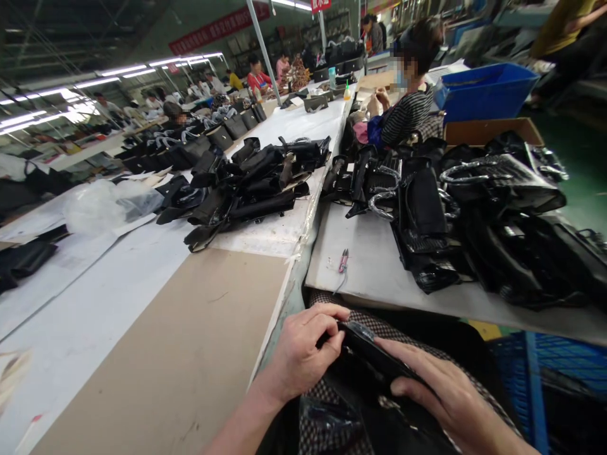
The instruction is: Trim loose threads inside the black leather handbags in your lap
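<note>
A black handbag [367, 376] lies across my lap, its upper edge partly wrapped in clear plastic. My left hand [306, 347] pinches the far end of that edge between curled fingers and thumb. Along the near side of the same edge, my right hand [434, 385] grips the bag, fingers stretched on top and thumb inside the opening. Checked cloth [327, 426] shows beneath the bag. Its lower part runs out of view, and shadow hides the inside.
Small pink-handled snips [344, 261] rest on the side table ahead. Black bags with wrapped handles [422, 202] pile up there, and more black pieces [256, 183] cover the long table. A blue crate [531, 379] stands at my right. A co-worker [408, 107] sits ahead.
</note>
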Motion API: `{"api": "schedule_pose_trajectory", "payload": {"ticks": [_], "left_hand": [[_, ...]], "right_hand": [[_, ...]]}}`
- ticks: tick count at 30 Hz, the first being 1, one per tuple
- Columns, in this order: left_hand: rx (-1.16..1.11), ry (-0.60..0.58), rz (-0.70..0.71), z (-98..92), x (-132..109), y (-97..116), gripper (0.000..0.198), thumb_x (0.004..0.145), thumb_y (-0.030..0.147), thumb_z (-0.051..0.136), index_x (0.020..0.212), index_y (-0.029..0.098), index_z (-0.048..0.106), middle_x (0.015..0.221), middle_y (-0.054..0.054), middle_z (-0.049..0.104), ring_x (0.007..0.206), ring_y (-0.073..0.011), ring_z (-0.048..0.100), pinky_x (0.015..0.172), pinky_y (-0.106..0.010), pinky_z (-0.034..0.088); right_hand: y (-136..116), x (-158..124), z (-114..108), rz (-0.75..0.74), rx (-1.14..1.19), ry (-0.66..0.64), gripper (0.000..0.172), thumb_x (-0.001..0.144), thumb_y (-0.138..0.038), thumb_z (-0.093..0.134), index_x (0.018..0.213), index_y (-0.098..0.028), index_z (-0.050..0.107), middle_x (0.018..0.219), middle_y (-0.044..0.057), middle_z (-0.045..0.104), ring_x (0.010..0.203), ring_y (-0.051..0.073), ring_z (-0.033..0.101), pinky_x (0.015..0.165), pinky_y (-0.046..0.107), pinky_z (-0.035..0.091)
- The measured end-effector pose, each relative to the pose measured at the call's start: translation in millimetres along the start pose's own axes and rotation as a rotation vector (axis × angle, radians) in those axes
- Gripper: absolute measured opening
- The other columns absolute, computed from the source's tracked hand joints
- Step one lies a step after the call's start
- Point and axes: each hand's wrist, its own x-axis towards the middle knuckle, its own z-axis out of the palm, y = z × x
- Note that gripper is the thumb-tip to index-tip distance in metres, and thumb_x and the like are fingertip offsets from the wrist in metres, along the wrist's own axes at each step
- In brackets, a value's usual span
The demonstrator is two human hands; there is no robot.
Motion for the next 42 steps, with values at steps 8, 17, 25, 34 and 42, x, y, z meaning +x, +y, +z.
{"api": "schedule_pose_trajectory", "payload": {"ticks": [8,17,25,34,42], "left_hand": [[-0.012,0.064,0.033,8.4,3,-4,0.020,0.086,0.004,0.058,0.075,0.019,0.050,0.095,-0.002,0.070,0.087,-0.0110,0.066,0.078,-0.022,0.051],[-0.009,0.077,-0.022,9.9,6,-4,0.017,0.087,0.007,0.057,0.075,0.019,0.052,0.090,-0.001,0.069,0.082,-0.0116,0.066,0.075,-0.022,0.051],[-0.109,0.091,-0.104,11.9,6,7,0.019,0.085,0.007,0.057,0.070,0.018,0.052,0.085,-0.002,0.068,0.078,-0.0121,0.065,0.073,-0.022,0.051],[-0.129,0.089,-0.055,22.8,5,14,0.020,0.081,0.003,0.058,0.070,0.018,0.050,0.081,0.000,0.067,0.077,-0.0121,0.065,0.073,-0.022,0.051],[0.002,0.174,-0.182,17.5,-7,29,0.019,0.081,0.002,0.057,0.076,0.019,0.051,0.094,-0.004,0.066,0.087,-0.0139,0.064,0.076,-0.023,0.052]], "right_hand": [[21,-6,6,-0.126,-0.072,-0.009,0.047,0.099,-0.017,0.045,0.146,-0.018,0.037,0.121,0.012,0.066,0.107,0.020,0.066,0.089,0.029,0.057],[29,3,4,-0.149,-0.106,-0.018,0.036,0.098,-0.014,0.044,0.133,-0.015,0.050,0.104,0.011,0.073,0.089,0.018,0.072,0.074,0.025,0.060],[16,9,-4,0.007,0.016,-0.044,0.029,0.100,-0.022,0.039,0.107,-0.018,0.066,0.089,0.008,0.074,0.077,0.020,0.070,0.067,0.031,0.057],[-8,52,-4,-0.036,-0.053,-0.304,0.028,0.100,-0.027,0.039,0.117,-0.016,0.058,0.084,0.006,0.073,0.068,0.020,0.070,0.061,0.026,0.054],[-2,53,18,-0.158,-0.104,-0.285,0.036,0.103,-0.019,0.025,0.133,-0.010,0.040,0.094,0.013,0.072,0.075,0.022,0.072,0.059,0.028,0.053]]}}
